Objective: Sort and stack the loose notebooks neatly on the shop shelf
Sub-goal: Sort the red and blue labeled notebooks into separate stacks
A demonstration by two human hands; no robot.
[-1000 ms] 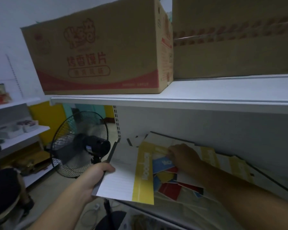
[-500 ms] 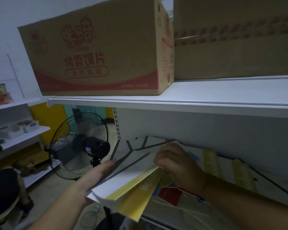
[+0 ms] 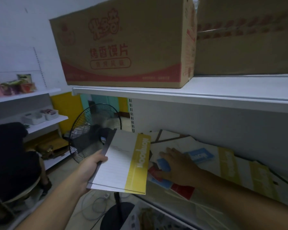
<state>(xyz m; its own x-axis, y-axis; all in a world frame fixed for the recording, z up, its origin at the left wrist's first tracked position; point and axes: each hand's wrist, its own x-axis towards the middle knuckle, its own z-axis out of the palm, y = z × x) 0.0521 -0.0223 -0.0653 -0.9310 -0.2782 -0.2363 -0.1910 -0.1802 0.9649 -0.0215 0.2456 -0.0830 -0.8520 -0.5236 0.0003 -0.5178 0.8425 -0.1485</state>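
Observation:
My left hand [image 3: 95, 161] grips the left edge of a small stack of white notebooks with a yellow band [image 3: 123, 165], held flat just off the shelf's left end. On the shelf, several loose notebooks lie scattered: one with a blue, red and white pattern [image 3: 163, 178], and yellow-striped ones [image 3: 229, 165] further right. My right hand [image 3: 176, 165] rests with fingers spread flat on the patterned notebook. The shelf board [image 3: 206, 211] under them is mostly hidden by covers and my right forearm.
The upper shelf [image 3: 206, 93] hangs close overhead and carries a printed cardboard box [image 3: 123, 45] and a plain one [image 3: 246, 39]. A black standing fan [image 3: 95, 133] is just behind the held stack. A person in black [image 3: 8, 155] sits at the left by side shelves [image 3: 45, 120].
The stack in my left hand, tilted up half a second ago, now lies flat and further left. My right hand let go of its edge and moved right onto the patterned notebook.

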